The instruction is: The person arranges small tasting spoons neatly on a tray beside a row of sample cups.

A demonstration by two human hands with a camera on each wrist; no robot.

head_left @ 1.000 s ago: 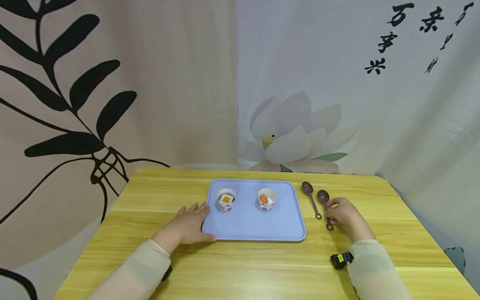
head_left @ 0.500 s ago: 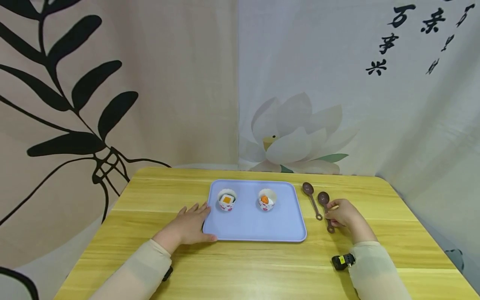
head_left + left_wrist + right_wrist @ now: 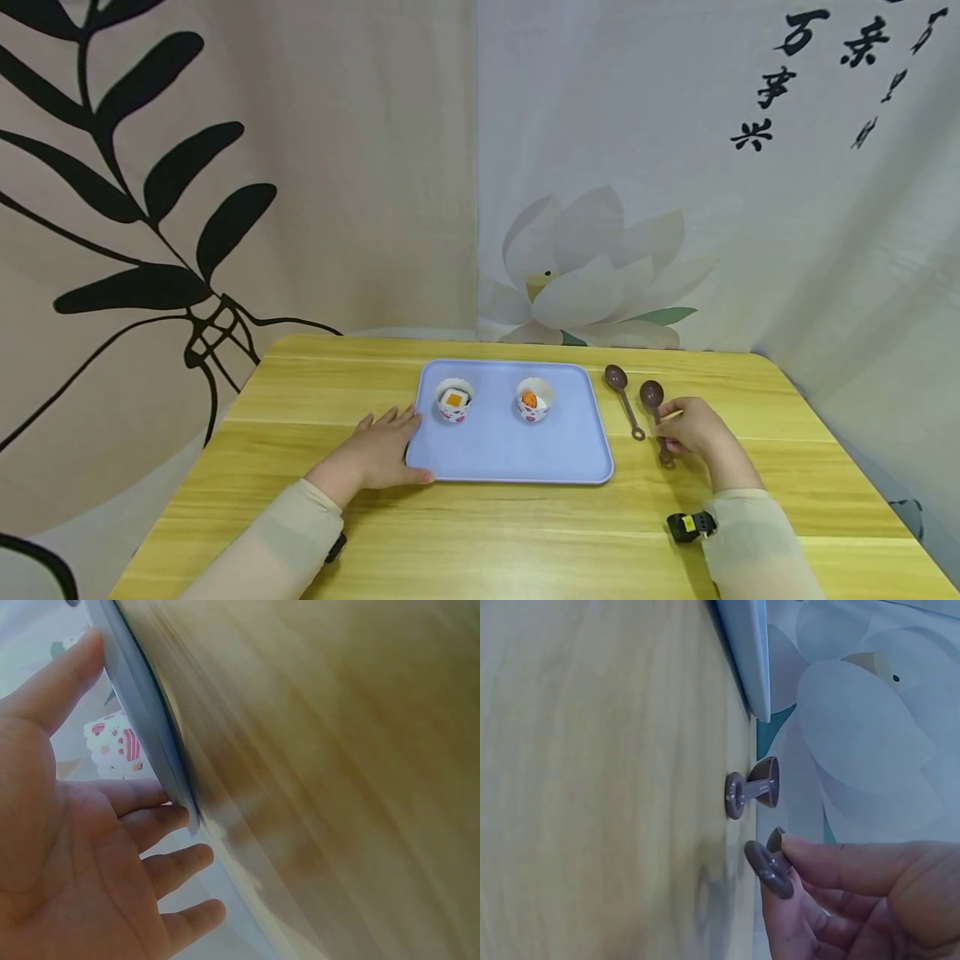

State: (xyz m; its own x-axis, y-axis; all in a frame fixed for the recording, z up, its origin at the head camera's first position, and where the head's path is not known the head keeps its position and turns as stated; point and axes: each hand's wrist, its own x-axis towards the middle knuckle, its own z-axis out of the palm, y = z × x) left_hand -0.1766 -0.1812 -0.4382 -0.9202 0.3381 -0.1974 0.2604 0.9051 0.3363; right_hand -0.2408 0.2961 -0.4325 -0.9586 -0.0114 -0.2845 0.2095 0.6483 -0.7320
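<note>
My left hand point(image 3: 382, 448) rests at the left edge of a light blue tray point(image 3: 517, 462), fingers spread and straight along its rim. In the left wrist view, the thumb and fingertips touch the tray edge point(image 3: 142, 697). My right hand point(image 3: 697, 429) pinches the handle of a brown spoon point(image 3: 652, 393) between thumb and fingers. The right wrist view shows the spoon's ring end point(image 3: 769, 870) raised off the table, casting a shadow. A matching second spoon point(image 3: 616, 377) lies on the table to its left, right beside the tray.
On the tray stand two small patterned paper cups. The left cup point(image 3: 453, 413) contains a white and orange piece, and the right cup point(image 3: 533, 412) an orange and white one. The yellow wooden table point(image 3: 525, 542) ends at a printed curtain point(image 3: 375, 167) behind.
My right hand has shifted slightly to the right with the spoon, widening the gap to the other spoon. The left hand stays in place on the tray.
</note>
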